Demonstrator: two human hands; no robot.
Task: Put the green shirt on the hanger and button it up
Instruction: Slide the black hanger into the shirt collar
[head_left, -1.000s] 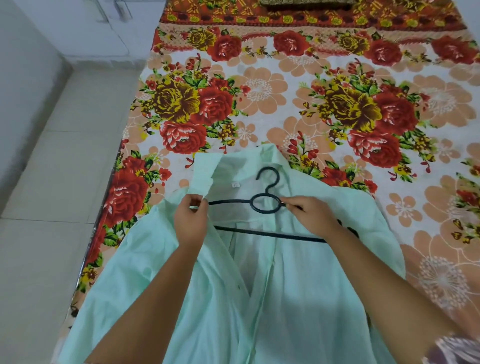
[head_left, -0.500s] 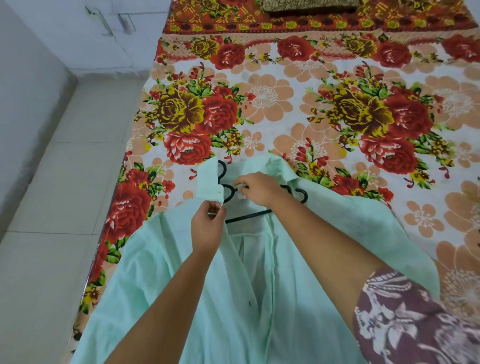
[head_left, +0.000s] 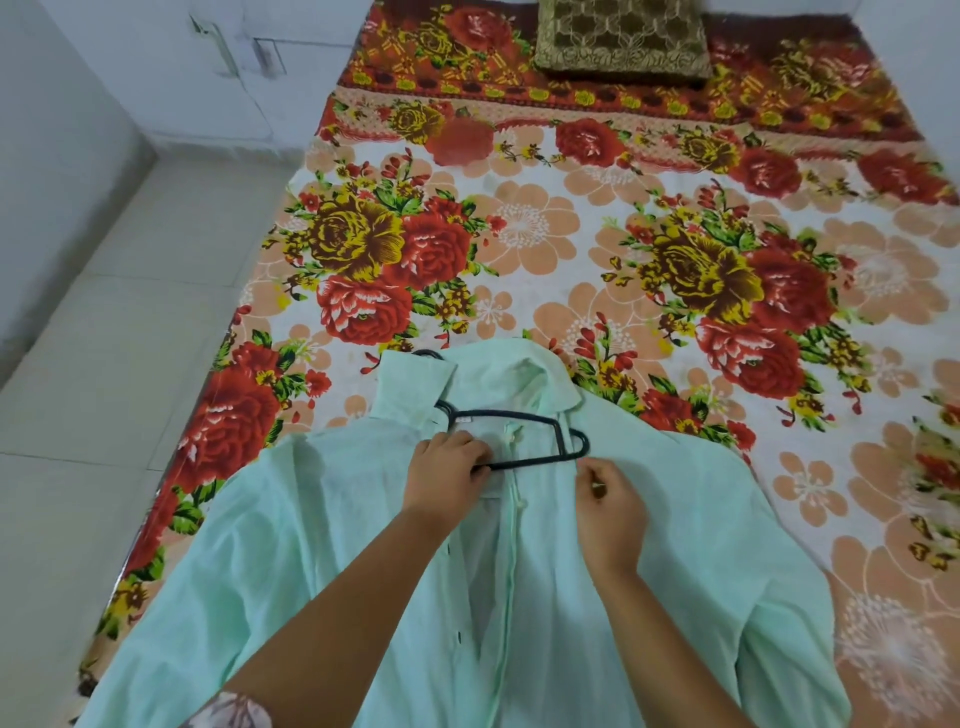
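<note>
The green shirt (head_left: 332, 545) lies face up and unbuttoned across the near end of a bed (head_left: 597, 270) covered by a sheet of red and yellow flowers. The black hanger (head_left: 586, 444) rests inside the open neck. The upper bar crosses under the collar, the lower bar shows in the gap between the two front panels, and the hook peeks out past the upturned collar flap on the hanger's left. The hanger's left shoulder is hidden under the cloth, while its right end lies bare on top of the shirt's right front. The left hand (head_left: 447, 470) sits at the left end of the hanger's lower bar, with fingers (head_left: 475, 452) curled and closed on that bar. The right hand (head_left: 608, 501) is just below the hanger's right end, its fingers bunched together and pinching the shirt's right front panel. Two pale buttons (head_left: 522, 503) sit on the placket below the hanger's lower bar, between the hands. A brown and gold cushion (head_left: 623, 41) lies well beyond the hanger at the far end of the bed, and a pale tiled floor (head_left: 119, 364) runs along the hanger's left.
</note>
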